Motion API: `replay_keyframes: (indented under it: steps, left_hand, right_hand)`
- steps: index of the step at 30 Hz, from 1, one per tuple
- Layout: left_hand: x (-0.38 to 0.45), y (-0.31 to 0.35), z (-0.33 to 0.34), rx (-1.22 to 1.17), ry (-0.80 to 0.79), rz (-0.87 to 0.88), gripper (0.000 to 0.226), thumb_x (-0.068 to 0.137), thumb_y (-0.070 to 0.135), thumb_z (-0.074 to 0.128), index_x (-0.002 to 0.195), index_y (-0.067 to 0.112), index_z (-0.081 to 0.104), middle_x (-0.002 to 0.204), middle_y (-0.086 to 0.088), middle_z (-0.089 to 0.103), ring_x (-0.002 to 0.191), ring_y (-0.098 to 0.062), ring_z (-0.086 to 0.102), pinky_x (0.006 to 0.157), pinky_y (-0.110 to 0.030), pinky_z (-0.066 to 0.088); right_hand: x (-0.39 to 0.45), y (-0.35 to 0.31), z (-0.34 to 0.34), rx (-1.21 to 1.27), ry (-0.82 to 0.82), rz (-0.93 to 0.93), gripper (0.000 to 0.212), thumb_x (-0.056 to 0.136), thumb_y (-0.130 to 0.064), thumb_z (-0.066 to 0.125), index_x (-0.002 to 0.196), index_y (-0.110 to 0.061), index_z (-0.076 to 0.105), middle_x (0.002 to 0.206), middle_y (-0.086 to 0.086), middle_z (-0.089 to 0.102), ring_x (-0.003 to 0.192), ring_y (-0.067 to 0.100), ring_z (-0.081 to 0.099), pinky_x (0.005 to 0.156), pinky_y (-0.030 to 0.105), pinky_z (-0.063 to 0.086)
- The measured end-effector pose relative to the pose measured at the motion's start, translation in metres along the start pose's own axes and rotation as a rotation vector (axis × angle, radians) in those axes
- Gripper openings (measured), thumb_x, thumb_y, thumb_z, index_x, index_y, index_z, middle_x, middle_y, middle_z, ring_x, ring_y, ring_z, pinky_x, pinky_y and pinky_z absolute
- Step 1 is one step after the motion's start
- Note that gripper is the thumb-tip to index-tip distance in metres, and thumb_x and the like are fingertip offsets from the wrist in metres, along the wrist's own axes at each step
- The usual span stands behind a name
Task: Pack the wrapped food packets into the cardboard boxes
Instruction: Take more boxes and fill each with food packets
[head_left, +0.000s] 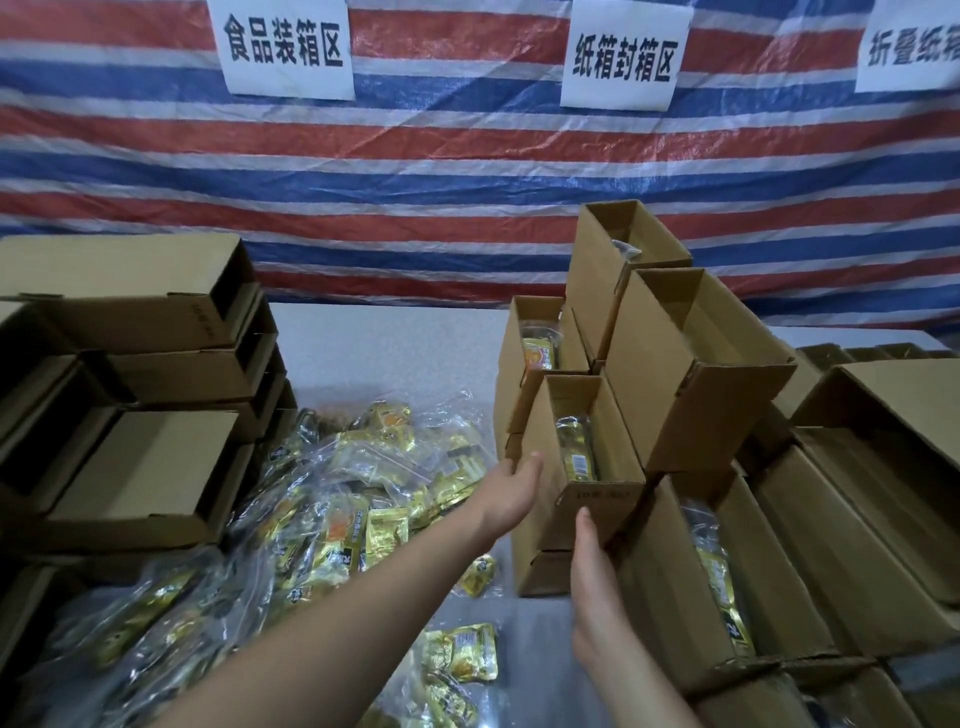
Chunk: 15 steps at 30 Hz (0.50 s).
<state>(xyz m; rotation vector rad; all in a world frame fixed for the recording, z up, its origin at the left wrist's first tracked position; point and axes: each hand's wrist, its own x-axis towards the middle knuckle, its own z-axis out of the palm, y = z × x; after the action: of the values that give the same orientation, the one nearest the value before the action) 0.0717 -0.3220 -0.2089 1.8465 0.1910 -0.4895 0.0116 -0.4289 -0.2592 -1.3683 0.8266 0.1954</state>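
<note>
Cardboard box (582, 447) between both flat hands

Both hands, left (511, 491) and right (592, 582), press the small open box (582, 452). Stacked boxes (696, 364) crowd its far and right sides; the packet heap (337, 499) blocks the left. Bare table (519, 634) lies beneath the wrists.

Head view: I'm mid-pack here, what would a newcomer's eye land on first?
Probably the red, white and blue striped tarp across the back, with white paper signs on it. Next, the heap of gold packets on the table at centre-left, between cardboard box stacks. At centre, the left hand and right hand touch a small open box with a packet inside.
</note>
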Motion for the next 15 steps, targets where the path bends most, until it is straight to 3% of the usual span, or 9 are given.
replay_keyframes:
  steps: [2,3,5,7,9,12,15]
  left_hand:
    - [-0.009,-0.012,-0.018,0.043,0.03,0.02,0.063,0.102,0.054,0.034,0.144,0.008,0.045,0.143,-0.006,0.049,0.13,-0.025,0.048,0.104,-0.034,0.038]
    - [-0.014,-0.02,-0.028,0.055,0.04,0.037,0.052,0.103,0.05,0.035,0.13,0.01,0.054,0.125,-0.003,0.057,0.114,-0.019,0.056,0.091,-0.031,0.041]
    - [-0.024,-0.034,-0.047,0.057,0.088,0.047,0.029,0.103,0.04,0.038,0.1,0.017,0.055,0.09,0.006,0.054,0.081,-0.009,0.05,0.07,-0.026,0.038]
    - [-0.038,-0.048,-0.073,0.059,0.163,0.056,0.026,0.102,0.035,0.04,0.084,0.021,0.053,0.078,0.008,0.051,0.071,-0.008,0.046,0.063,-0.024,0.035]
    - [-0.053,-0.06,-0.102,0.084,0.243,0.057,0.024,0.102,0.034,0.042,0.085,0.024,0.056,0.079,0.013,0.054,0.072,-0.002,0.049,0.063,-0.02,0.038]
    - [-0.077,-0.072,-0.15,0.085,0.342,0.069,0.029,0.102,0.033,0.043,0.112,0.016,0.064,0.1,0.002,0.065,0.094,-0.017,0.062,0.08,-0.03,0.049]
    - [-0.104,-0.082,-0.197,0.099,0.469,0.083,0.031,0.103,0.033,0.044,0.12,0.016,0.063,0.111,0.0,0.067,0.103,-0.018,0.061,0.085,-0.03,0.047]
  right_hand:
    - [-0.016,0.009,0.022,-0.037,-0.057,-0.03,0.059,0.1,-0.055,0.044,0.149,-0.021,0.043,0.15,0.0,0.047,0.135,0.023,0.045,0.11,0.041,0.038]
    - [-0.022,0.013,0.034,-0.058,-0.091,-0.051,0.055,0.102,-0.052,0.043,0.148,-0.022,0.044,0.15,-0.001,0.046,0.136,0.022,0.045,0.11,0.041,0.037]
    - [-0.033,0.018,0.056,-0.127,-0.155,-0.076,0.053,0.103,-0.051,0.041,0.145,-0.02,0.049,0.149,-0.001,0.048,0.135,0.02,0.046,0.11,0.041,0.038]
    - [-0.042,0.018,0.081,-0.203,-0.212,-0.108,0.052,0.102,-0.052,0.042,0.142,-0.022,0.052,0.146,-0.002,0.051,0.133,0.019,0.048,0.111,0.043,0.039]
    - [-0.051,0.015,0.107,-0.238,-0.261,-0.157,0.048,0.101,-0.05,0.047,0.138,-0.022,0.056,0.141,-0.001,0.056,0.128,0.019,0.052,0.108,0.044,0.041]
    - [-0.069,0.008,0.143,-0.236,-0.338,-0.221,0.034,0.1,-0.04,0.052,0.124,-0.02,0.063,0.128,-0.001,0.063,0.117,0.017,0.058,0.098,0.039,0.044]
    - [-0.089,0.005,0.176,-0.258,-0.392,-0.282,0.02,0.1,-0.035,0.054,0.103,-0.021,0.068,0.111,-0.001,0.069,0.106,0.016,0.063,0.095,0.04,0.048]
